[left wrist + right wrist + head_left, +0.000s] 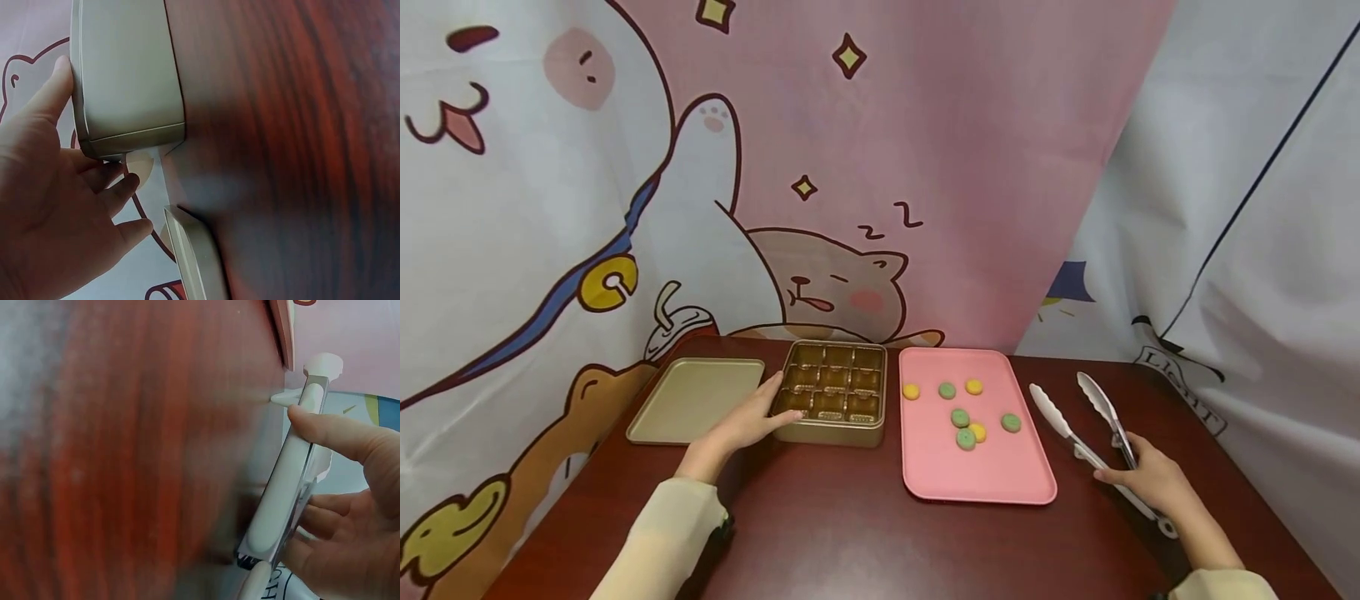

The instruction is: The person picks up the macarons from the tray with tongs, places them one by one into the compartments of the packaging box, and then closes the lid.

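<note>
A gold tin box (835, 434) with a grid of square compartments stands at the table's back. My left hand (748, 421) is at its front left corner, fingers along the left side and thumb at the front rim; the left wrist view shows the thumb (55, 90) straight against the tin. My right hand (1153, 475) grips metal tongs (1093, 454) with white tips, thumb on one arm and fingers at the other; their jaws are spread apart. A pink tray (977, 483) between the hands carries several small round green pieces (1011, 422) and yellow pieces (911, 391).
A flat gold lid (692, 404) lies left of the tin, beside my left forearm. Behind the dark wooden table (850, 533) hangs a printed cartoon curtain (962, 167), reaching down along both sides.
</note>
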The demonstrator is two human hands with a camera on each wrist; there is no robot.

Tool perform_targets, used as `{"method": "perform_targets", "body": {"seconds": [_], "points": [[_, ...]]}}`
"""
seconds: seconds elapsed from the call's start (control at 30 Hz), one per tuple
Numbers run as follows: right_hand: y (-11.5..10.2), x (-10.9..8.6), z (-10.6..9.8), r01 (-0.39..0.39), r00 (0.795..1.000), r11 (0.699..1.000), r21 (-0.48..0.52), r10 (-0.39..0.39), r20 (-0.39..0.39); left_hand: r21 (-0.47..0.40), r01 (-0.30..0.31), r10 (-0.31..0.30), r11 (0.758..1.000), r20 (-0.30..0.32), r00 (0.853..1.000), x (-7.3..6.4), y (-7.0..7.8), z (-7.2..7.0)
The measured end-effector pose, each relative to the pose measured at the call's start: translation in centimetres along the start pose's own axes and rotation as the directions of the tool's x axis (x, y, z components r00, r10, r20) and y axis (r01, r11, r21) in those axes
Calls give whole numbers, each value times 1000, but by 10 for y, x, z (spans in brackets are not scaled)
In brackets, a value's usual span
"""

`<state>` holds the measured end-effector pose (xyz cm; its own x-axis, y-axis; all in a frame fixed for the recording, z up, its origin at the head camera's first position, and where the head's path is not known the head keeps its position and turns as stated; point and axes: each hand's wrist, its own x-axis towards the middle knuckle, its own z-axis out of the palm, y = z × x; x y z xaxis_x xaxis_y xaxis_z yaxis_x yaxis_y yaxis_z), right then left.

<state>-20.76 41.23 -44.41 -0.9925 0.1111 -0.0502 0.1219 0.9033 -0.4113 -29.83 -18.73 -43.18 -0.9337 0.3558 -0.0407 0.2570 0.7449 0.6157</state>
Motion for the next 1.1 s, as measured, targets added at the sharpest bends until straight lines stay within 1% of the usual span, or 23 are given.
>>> {"method": "perform_targets", "body": {"seconds": [0.17,0.23,0.37,0.43,0.5,0.57,0.67,0.73,0.83,0.93,1.1], "points": [[0,3,-1,5,1000,1000,3,-5,7,-10,-7,7,1000,-12,1000,-5,1,2],[0,4,-1,-5,1000,1000,9,5,9,-7,-10,10,1000,-8,1000,-6,0,3],[3,5,1,-31,999,999,26,30,10,-6,5,-5,1000,0,1000,-8,-1,5],[5,3,2,-28,1000,999,29,29,-6,0,6,-6,1000,4,1000,-9,-1,6],[8,2,3,-8,999,1000,29,9,-48,-4,6,-6,1000,5,1000,-8,0,7],[9,1,3,30,993,999,17,-28,-111,-6,-1,1,1000,6,1000,-7,0,8],[7,1,2,93,974,996,0,-91,-206,-20,-6,6,1000,3,1000,-5,1,8],[4,3,0,121,964,993,-1,-118,-237,-19,-10,10,1000,-4,1000,-4,1,6],[-2,5,-3,161,953,987,-1,-156,-260,-16,-5,5,1000,-9,1000,-4,1,4],[-8,4,-4,198,944,980,-16,-195,-265,-7,2,-2,1000,-8,1000,-5,1,3],[-20,-3,-3,231,942,973,-7,-226,-247,3,-7,8,1000,-21,1000,-5,0,4]]}}
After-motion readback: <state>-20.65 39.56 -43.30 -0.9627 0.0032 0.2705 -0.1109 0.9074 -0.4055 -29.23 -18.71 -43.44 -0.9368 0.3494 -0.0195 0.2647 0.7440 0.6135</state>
